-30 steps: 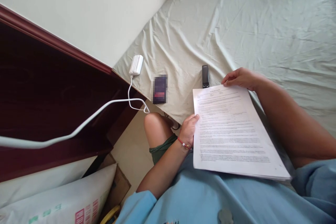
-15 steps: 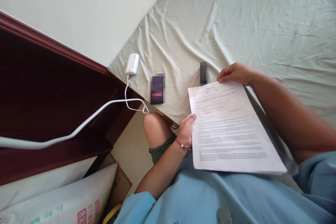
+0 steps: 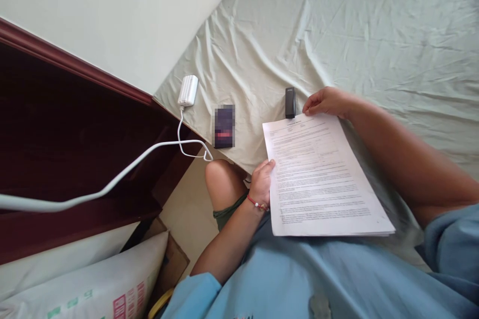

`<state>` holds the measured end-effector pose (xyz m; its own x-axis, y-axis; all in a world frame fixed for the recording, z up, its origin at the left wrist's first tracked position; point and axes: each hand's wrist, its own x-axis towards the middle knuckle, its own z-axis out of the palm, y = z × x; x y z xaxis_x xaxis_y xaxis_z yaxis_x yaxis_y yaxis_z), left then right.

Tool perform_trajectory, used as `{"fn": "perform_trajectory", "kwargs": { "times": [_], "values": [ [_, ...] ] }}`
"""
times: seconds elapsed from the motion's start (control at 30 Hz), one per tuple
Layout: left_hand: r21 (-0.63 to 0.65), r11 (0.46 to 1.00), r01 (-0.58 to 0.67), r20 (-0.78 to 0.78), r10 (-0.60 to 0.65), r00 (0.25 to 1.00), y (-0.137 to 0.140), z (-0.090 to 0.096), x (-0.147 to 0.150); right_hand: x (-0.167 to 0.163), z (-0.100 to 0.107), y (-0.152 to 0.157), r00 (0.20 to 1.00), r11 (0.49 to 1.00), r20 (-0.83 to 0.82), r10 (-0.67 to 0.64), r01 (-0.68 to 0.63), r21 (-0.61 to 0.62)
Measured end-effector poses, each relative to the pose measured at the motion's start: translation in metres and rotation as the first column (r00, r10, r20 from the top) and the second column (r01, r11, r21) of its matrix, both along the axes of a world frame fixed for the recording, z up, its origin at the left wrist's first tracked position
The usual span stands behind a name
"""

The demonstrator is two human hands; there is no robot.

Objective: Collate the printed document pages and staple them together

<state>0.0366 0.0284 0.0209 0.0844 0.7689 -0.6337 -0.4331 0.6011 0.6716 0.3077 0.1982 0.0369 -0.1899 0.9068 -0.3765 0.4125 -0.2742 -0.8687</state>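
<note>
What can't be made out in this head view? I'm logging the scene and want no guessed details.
- Stack of papers: print too small to read; the sheets underneath are covered by the top page.
- Dark flat item on the bed sheet: blurred out.
- White cable: far end cut off by the left edge.
- Left hand fingers: tucked under the papers.

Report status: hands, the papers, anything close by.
Left hand grips paper stack at its left edge; right hand pinches the top edge. Stack rests on lap and bed. Small black device beside right fingertips.
</note>
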Motion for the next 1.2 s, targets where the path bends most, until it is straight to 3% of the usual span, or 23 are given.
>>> {"fn": "perform_trajectory", "kwargs": {
  "times": [0.1,0.43,0.53,0.6,0.67,0.7,0.8,0.87,1.03,1.2],
  "values": [
    [-0.005,1.0,0.005,-0.001,-0.005,1.0,0.006,0.0,0.0,-0.002,-0.003,0.004,0.999,0.999,0.052,0.005,-0.002,-0.055],
    [-0.043,0.993,0.107,0.043,-0.105,0.994,0.031,-0.005,0.014,0.038,-0.008,-0.008,0.954,0.997,0.3,-0.017,-0.005,0.072],
    [-0.057,0.988,0.145,0.055,-0.142,0.988,0.036,-0.009,0.016,0.042,0.003,-0.018,0.887,0.997,0.461,-0.007,-0.032,0.077],
    [-0.052,0.987,0.154,0.05,-0.152,0.987,0.038,-0.012,0.017,0.037,0.014,-0.025,0.805,0.987,0.592,-0.032,-0.068,0.145],
    [-0.042,0.986,0.163,0.037,-0.161,0.986,0.038,-0.013,0.017,0.024,0.023,-0.034,0.753,0.95,0.655,-0.061,-0.158,0.27],
    [-0.039,0.985,0.169,0.028,-0.168,0.985,0.039,-0.013,0.016,0.017,0.026,-0.039,0.764,0.909,0.643,-0.06,-0.223,0.351],
    [-0.042,0.981,0.192,0.007,-0.192,0.981,0.038,-0.012,0.016,-0.007,0.028,-0.052,0.825,0.703,0.56,0.069,-0.439,0.56],
    [-0.052,0.979,0.197,0.002,-0.197,0.98,0.037,-0.011,0.017,-0.019,0.023,-0.058,0.814,0.634,0.57,0.114,-0.501,0.589],
    [-0.084,0.977,0.197,0.018,-0.197,0.98,0.035,-0.007,0.021,-0.03,0.004,-0.065,0.736,0.62,0.659,0.152,-0.591,0.516],
    [-0.12,0.975,0.185,0.009,-0.186,0.983,0.035,-0.002,0.026,-0.032,-0.005,-0.067,0.736,0.635,0.659,0.155,-0.585,0.504]
  ]
}}
